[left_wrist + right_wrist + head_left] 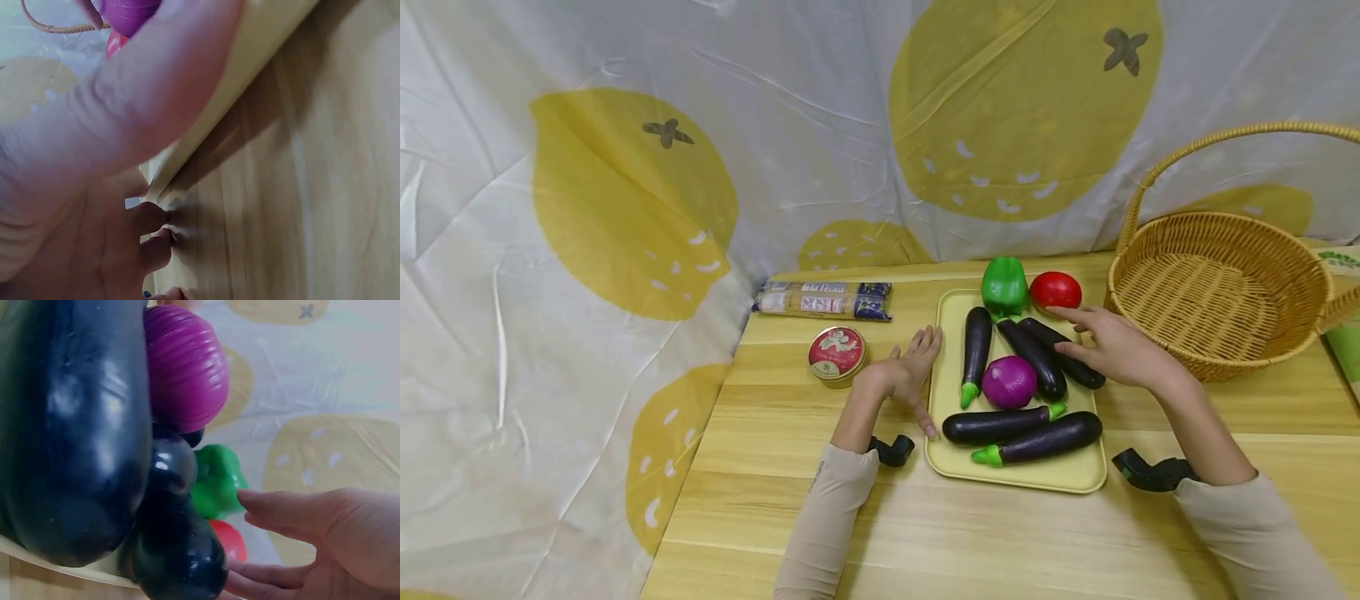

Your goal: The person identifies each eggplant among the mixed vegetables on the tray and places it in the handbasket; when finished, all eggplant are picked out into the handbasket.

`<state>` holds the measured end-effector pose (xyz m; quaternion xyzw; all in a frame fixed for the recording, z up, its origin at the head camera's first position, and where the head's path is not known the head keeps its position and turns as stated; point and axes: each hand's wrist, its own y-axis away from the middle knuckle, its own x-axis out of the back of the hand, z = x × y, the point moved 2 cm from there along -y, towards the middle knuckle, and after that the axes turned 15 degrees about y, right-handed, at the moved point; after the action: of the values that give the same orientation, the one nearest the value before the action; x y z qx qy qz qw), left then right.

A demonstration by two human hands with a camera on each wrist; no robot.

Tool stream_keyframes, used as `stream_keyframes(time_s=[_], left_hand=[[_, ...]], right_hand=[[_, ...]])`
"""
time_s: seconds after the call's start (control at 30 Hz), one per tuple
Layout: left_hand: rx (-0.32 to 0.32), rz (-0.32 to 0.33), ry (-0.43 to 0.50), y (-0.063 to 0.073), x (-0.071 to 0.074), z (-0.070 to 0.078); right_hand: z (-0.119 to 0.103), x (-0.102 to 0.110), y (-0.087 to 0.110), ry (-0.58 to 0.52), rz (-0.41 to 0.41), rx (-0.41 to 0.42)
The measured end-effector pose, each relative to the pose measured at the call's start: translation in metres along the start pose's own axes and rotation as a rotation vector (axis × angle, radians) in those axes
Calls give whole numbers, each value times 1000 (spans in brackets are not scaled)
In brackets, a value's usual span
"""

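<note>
A pale yellow tray point(947, 467) carries several eggplants point(1051, 437), a purple onion point(1010, 383) and, by its far edge, a green bell pepper point(1004, 283). Next to the pepper is a red tomato point(1056, 292) at the far right corner. My left hand point(908, 375) lies spread along the tray's left side, its thumb right at the rim. Over the tray's right side reaches my right hand point(1116, 346), its extended fingers close to the tomato and the rightmost eggplant. In the right wrist view, the thumb and fingers point(281, 509) are apart, with some fingertips hidden behind an eggplant point(181, 550).
A wicker basket point(1285, 350) with a tall handle stands right of the tray. On the left are a round red-and-gold tin point(837, 354) and a packet of pasta point(822, 301). A green package point(1347, 346) shows at the right edge. Lemon-printed cloth point(820, 125) hangs behind.
</note>
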<state>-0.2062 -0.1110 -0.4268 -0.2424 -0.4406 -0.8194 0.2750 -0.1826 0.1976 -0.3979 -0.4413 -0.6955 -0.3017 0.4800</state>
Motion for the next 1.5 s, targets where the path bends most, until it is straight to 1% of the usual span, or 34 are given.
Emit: stream_keyframes(time_s=[0.1, 0.27, 0.43, 0.63, 0.83, 1.17, 1.3, 1.4, 1.5], left_hand=[[25, 7, -27, 0, -1, 3], [54, 21, -56, 0, -1, 4], [36, 30, -34, 0, -1, 2], [5, 25, -29, 0, 2, -2], [-7, 17, -29, -1, 3, -4], [-16, 14, -10, -2, 1, -6], [-13, 15, -8, -2, 1, -5], [-12, 13, -9, -2, 1, -5], [-10, 15, -14, -2, 1, -4]], right_hand=[[3, -3, -1, -15, 8, -11], [4, -10, -3, -30, -12, -6], [4, -14, -7, -6, -16, 4], [4, -16, -8, 27, -16, -11], [3, -19, -9, 27, -16, -32], [2, -24, -11, 14, 5, -37], [-1, -17, -8, 21, 1, -53], [-4, -6, -4, 21, 3, -60], [-4, 10, 3, -18, 7, -65]])
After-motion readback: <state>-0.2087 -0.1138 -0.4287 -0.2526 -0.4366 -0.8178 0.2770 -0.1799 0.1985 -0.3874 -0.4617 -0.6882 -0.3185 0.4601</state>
